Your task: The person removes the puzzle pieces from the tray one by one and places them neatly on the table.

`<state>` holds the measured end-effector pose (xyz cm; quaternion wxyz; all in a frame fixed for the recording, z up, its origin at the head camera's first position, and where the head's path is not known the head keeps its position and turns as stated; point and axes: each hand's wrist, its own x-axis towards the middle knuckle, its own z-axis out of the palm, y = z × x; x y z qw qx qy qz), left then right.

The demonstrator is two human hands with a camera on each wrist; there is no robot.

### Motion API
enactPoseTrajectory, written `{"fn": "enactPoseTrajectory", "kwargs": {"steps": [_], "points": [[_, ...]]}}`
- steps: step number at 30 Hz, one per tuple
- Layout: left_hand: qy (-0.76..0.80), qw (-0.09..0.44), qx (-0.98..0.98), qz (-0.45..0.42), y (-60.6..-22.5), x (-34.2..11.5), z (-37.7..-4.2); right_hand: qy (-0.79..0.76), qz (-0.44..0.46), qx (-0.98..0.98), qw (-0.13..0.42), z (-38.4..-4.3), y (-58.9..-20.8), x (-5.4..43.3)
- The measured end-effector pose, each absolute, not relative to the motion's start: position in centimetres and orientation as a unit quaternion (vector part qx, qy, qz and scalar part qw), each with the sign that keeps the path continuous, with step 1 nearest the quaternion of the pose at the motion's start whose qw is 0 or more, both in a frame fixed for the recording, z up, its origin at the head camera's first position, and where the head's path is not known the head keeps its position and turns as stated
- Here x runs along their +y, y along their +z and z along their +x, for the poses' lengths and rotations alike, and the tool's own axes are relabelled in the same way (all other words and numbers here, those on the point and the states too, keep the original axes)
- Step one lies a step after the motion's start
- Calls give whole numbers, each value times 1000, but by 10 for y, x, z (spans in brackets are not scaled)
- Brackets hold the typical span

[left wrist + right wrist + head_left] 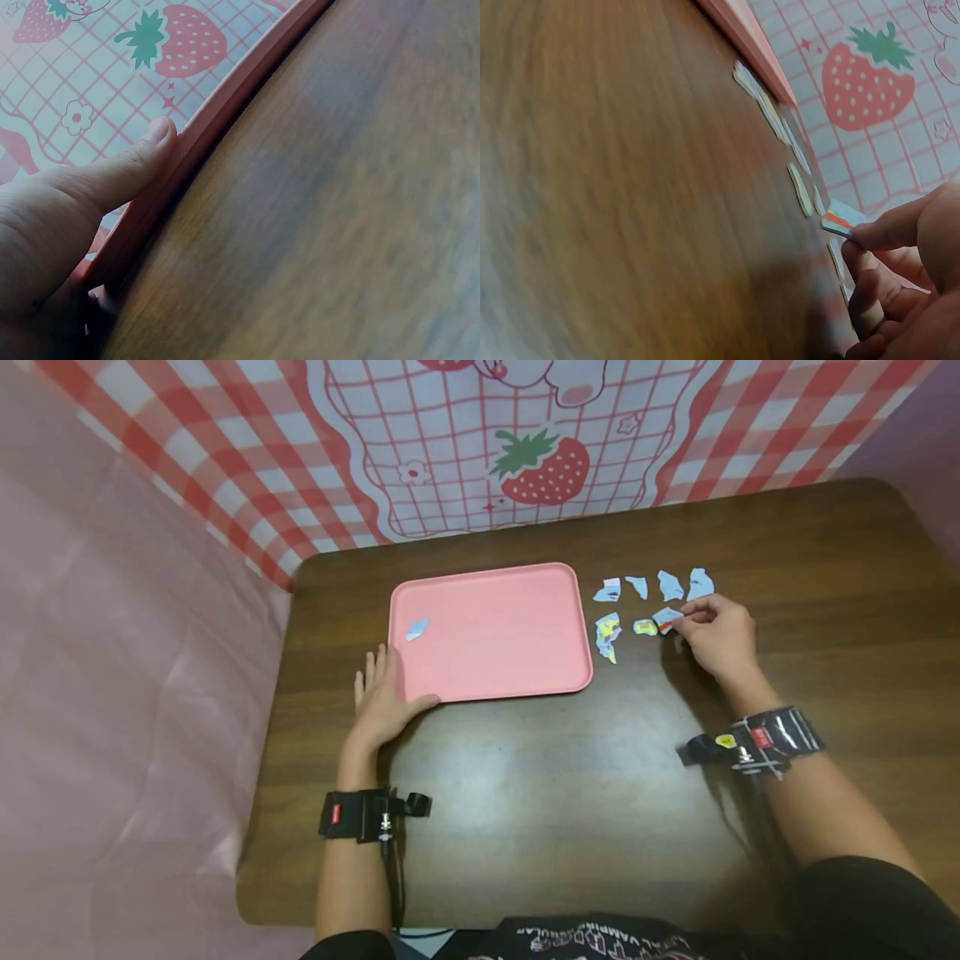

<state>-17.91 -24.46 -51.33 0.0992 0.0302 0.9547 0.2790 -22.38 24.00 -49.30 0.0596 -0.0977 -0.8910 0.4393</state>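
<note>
My left hand point(382, 704) rests at the near left corner of a pink tray point(495, 635). Its fingers lie spread and fairly straight along the left side, and the thumb point(139, 161) touches the near rim. On the tray lies one small light blue puzzle piece point(417, 628). To the right of the tray, my right hand point(718, 631) pinches a light blue puzzle piece with a red stripe point(665, 618) between thumb and fingertips. The right wrist view shows this striped piece point(841, 218) tilted up from the table.
Several irregular puzzle pieces lie right of the tray, among them a yellow and purple one point(608, 633), a small yellow one point(645, 627) and a blue one point(670, 585). A strawberry-print cloth point(450, 452) hangs behind the brown wooden table point(525, 802).
</note>
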Motion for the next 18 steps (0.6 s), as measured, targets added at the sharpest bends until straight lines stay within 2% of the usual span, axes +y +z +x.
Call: {"fn": "enactPoseTrajectory", "kwargs": {"steps": [18], "points": [[272,104,956,32,-509,-242,-178,385,-26,-923,-15,-240,-487,268]]}}
